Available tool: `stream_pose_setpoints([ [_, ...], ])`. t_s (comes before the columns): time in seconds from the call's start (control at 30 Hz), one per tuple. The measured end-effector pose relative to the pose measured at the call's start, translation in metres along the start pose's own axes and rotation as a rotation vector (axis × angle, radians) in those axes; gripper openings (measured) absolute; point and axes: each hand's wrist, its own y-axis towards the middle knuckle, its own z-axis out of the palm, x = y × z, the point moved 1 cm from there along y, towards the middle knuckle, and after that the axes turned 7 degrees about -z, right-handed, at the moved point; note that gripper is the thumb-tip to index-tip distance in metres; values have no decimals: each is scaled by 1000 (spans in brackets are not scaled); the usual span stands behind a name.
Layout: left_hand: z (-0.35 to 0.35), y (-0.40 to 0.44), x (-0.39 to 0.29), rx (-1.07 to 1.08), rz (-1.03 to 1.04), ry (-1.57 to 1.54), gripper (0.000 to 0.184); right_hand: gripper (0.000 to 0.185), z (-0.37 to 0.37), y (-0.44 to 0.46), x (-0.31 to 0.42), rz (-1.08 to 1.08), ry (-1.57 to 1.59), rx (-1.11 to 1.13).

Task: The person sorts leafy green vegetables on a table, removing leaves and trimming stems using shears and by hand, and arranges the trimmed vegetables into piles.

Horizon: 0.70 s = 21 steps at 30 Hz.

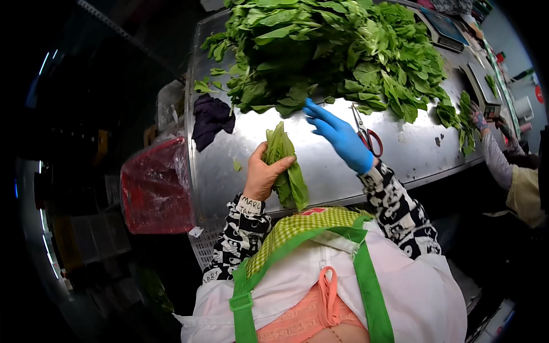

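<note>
My bare left hand (pixel 267 170) is closed around a small bunch of leafy greens (pixel 284 150), held above the near edge of the metal table (pixel 331 171). The leaves stick out above and below my fingers. In a blue glove, my right hand (pixel 338 134) reaches toward the large heap of leafy greens (pixel 337 51), its fingers stretched out with nothing in them. Its fingertips are close to the heap's front leaves; whether they touch is unclear. Just right of the glove lie scissors (pixel 369 137) with red and black handles.
A dark crumpled cloth (pixel 213 120) lies at the table's left. Beside that edge stands a red crate (pixel 157 188) covered in clear plastic. Scales (pixel 480 91) stand at the right, where another person's hand (pixel 478 116) is near some greens (pixel 466 126).
</note>
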Motion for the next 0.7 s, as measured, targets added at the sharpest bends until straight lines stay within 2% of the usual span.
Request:
stream_pose_setpoints([
  [0.1, 11, 8, 4, 169, -186, -153, 44, 46, 14, 21, 5, -24, 78, 74],
  [0.2, 13, 17, 13, 224, -255, -215, 44, 41, 18, 32, -5, 40, 121, 122],
  [0.27, 12, 20, 20, 265, -215, -182, 45, 38, 14, 36, -14, 99, 161, 158],
  [0.33, 9, 25, 28, 329, -293, -358, 48, 38, 10, 39, -19, 131, 107, 288],
  [0.4, 5, 29, 36, 390, -298, -370, 50, 37, 15, 39, -25, 164, 126, 264],
  [0.47, 6, 32, 39, 463, -428, -646, 54, 34, 24, 38, -42, 181, 389, -22],
  [0.5, 3, 35, 42, 481, -448, -638, 61, 32, 26, 38, -42, 166, 414, -46],
  [0.63, 4, 33, 47, 479, -421, -562, 63, 29, 17, 40, -40, 211, 282, 119],
  [0.7, 7, 28, 41, 535, -508, -643, 52, 28, 18, 43, -44, 235, 213, 156],
])
